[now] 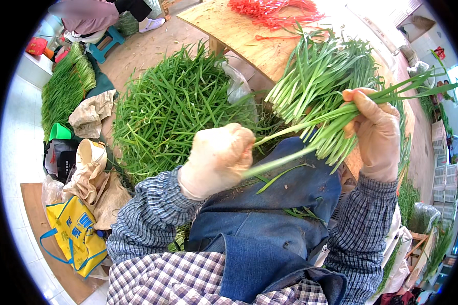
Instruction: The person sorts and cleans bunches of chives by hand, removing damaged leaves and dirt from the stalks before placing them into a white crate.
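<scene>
Both my hands wear thin pale gloves. My right hand (374, 132) grips a small bunch of garlic chives (336, 118) between thumb and fingers, the green leaf ends pointing off to the right. My left hand (219, 160), in a fist over my lap, is closed at the pale stem ends of a few of these stalks; its fingertips are hidden. Just beyond, a thick layer of trimmed chives (325, 76) lies on the wooden table's near edge. A large heap of loose chives (170, 109) stands to the left. Some stray leaves (280, 180) rest on my blue denim apron (259, 223).
Red ties (275, 12) lie on the wooden table (234, 25). At left are a yellow bag (76, 234), brown cloth (92, 114), a green cup (60, 131) and another chive pile (66, 89). A person (91, 18) sits at far left near a blue stool (106, 44).
</scene>
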`<state>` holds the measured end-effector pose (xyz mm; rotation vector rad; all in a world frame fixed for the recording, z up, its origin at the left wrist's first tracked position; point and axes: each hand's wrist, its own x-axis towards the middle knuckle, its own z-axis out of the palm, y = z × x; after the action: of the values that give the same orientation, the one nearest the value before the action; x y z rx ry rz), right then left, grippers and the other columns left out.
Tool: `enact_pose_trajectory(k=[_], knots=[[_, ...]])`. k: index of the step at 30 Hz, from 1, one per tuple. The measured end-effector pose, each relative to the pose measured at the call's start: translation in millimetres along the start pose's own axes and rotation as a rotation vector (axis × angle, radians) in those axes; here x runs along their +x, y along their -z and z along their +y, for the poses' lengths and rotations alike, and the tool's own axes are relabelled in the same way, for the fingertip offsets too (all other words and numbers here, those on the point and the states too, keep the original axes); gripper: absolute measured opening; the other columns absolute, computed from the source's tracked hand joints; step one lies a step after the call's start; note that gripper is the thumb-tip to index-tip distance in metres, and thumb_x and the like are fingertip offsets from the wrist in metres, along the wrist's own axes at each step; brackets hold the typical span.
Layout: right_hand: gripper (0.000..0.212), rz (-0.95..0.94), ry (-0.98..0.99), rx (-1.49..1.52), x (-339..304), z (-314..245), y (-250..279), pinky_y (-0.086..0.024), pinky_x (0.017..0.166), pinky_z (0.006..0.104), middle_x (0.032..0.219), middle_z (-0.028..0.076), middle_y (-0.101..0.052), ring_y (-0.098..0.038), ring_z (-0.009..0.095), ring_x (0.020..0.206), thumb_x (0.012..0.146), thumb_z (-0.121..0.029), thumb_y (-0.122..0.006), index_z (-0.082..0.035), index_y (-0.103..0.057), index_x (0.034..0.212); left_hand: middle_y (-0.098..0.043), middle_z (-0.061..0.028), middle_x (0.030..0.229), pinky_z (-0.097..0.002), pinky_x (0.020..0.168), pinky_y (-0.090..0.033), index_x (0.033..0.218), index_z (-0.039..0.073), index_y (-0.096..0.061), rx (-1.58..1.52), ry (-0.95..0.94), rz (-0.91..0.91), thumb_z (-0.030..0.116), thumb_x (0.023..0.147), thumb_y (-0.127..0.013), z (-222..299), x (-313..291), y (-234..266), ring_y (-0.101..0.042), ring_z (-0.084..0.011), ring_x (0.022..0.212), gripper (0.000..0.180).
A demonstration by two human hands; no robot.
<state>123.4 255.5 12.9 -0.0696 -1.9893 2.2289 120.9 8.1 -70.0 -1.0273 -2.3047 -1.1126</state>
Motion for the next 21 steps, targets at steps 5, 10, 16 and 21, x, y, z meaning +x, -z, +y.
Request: enact_pose_trajectory(k=[5, 10, 16, 21], knots=[[0.017, 0.059, 0.052, 0.034, 8, -4, 44, -0.047, 0.048, 0.0250, 0.087, 0.015, -0.066, -0.060, 0.017, 0.057, 0.087, -0.009, -0.058, 0.005, -0.061, 0.095, -0.063, -0.0106, 0.074, -0.0259, 0.052, -0.049, 0.084, 0.001, -0.061, -0.019, 0.341, 0.031, -0.004, 0.076, -0.057, -28, -29, 31, -0.060, -0.0168, 0.058, 0.010], [0.016, -0.052, 0.067, 0.041, 11, -10, 67, -0.048, 0.049, 0.0233, 0.087, 0.014, -0.066, -0.061, 0.016, 0.059, 0.087, -0.009, -0.057, 0.005, -0.061, 0.096, -0.063, -0.0079, 0.082, -0.0239, 0.061, -0.048, 0.094, 0.002, -0.063, -0.082, 0.684, 0.109, -0.006, 0.080, -0.053, -58, -62, 65, -0.059, -0.0135, 0.068, 0.018], [0.017, -0.074, 0.044, 0.011, 7, -6, 38, -0.049, 0.050, 0.0240, 0.084, 0.014, -0.065, -0.061, 0.017, 0.059, 0.086, -0.011, -0.059, 0.004, -0.062, 0.094, -0.065, -0.0133, 0.093, -0.0333, 0.072, -0.050, 0.101, 0.004, -0.064, 0.060, 0.434, 0.013, 0.007, 0.082, -0.058, -38, -30, 39, -0.064, -0.0262, 0.078, 0.020], [0.016, -0.138, -0.007, 0.014, 9, 0, 22, -0.049, 0.050, 0.0228, 0.088, 0.013, -0.064, -0.061, 0.017, 0.063, 0.086, -0.009, -0.058, 0.003, -0.062, 0.095, -0.064, -0.0106, 0.096, -0.0277, 0.079, -0.048, 0.111, 0.000, -0.060, -0.436, 0.285, -0.185, 0.012, 0.082, -0.067, -2, 8, 15, -0.060, -0.0162, 0.089, 0.032]])
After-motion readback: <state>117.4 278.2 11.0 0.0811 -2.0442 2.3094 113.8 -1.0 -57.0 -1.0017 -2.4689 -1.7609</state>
